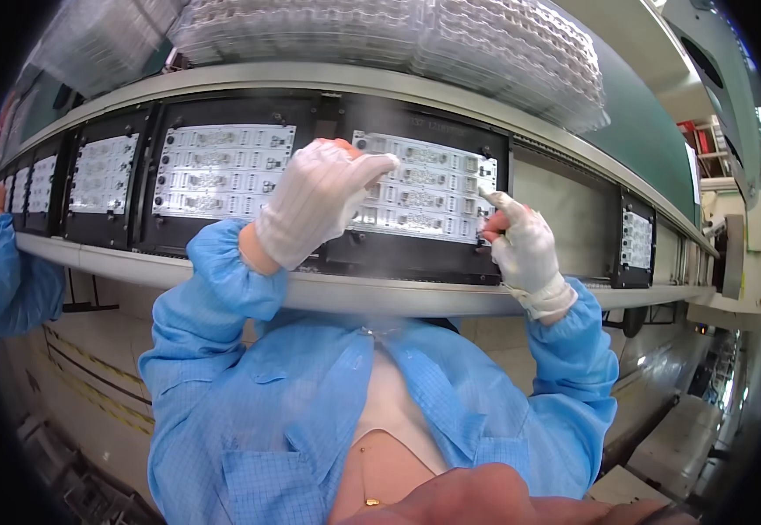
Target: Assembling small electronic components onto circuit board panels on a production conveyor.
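Note:
A black carrier frame (415, 262) on the rail line in front of me holds several white circuit board strips (424, 199) with small parts on them. My left hand (315, 197), in a white glove with some bare fingertips, hovers over the left edge of these boards. Its fingers are curled and its thumb points right; whatever they hold, if anything, is hidden. At the boards' right edge is my right hand (525, 249), gloved too, with a bare thumb tip. Its index finger and thumb stand apart, close to the strip ends, and nothing shows clearly between them.
More black carriers with white boards (223, 171) line the track to the left, and a smaller-looking one (636, 238) sits at right. Clear plastic trays (503, 52) are stacked behind the rail. Another person's blue sleeve (13, 271) appears at far left.

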A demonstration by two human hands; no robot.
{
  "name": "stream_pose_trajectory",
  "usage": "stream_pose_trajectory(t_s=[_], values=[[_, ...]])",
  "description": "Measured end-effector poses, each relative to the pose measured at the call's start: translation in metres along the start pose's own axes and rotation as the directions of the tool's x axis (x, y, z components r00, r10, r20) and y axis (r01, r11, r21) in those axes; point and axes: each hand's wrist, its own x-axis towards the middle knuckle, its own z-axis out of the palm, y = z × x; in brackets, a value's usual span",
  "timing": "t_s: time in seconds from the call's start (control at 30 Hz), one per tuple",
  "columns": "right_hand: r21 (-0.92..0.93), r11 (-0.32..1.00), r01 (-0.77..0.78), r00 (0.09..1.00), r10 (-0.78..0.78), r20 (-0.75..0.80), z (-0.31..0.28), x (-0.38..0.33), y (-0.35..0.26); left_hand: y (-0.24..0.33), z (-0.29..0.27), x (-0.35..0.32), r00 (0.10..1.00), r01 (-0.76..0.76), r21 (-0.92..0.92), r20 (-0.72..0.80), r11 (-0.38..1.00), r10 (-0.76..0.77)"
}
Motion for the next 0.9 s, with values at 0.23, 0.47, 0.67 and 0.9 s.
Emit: stream_pose_trajectory(t_s=[0.23, 0.47, 0.67, 0.9], values=[[0.004, 0.991, 0.137, 0.99, -0.137, 0.036, 0.013, -0.001, -0.001, 0.001, -0.001, -0.005, 0.999, 0.012, 0.043, 0.034, 0.999, -0.014], [-0.031, 0.968, 0.248, 0.968, -0.247, 0.032, 0.019, 0.0, 0.004, -0.002, 0.002, -0.008, 0.999, -0.025, 0.034, 0.023, 0.999, 0.025], [-0.009, 0.986, 0.166, 0.981, -0.164, 0.102, 0.022, 0.005, 0.003, -0.005, -0.001, -0.013, 0.998, -0.036, 0.089, 0.045, 0.995, 0.032], [-0.001, 0.991, 0.136, 0.982, -0.134, 0.132, 0.022, 0.013, -0.002, -0.008, -0.003, -0.015, 0.998, -0.036, 0.075, 0.059, 0.997, 0.032]])
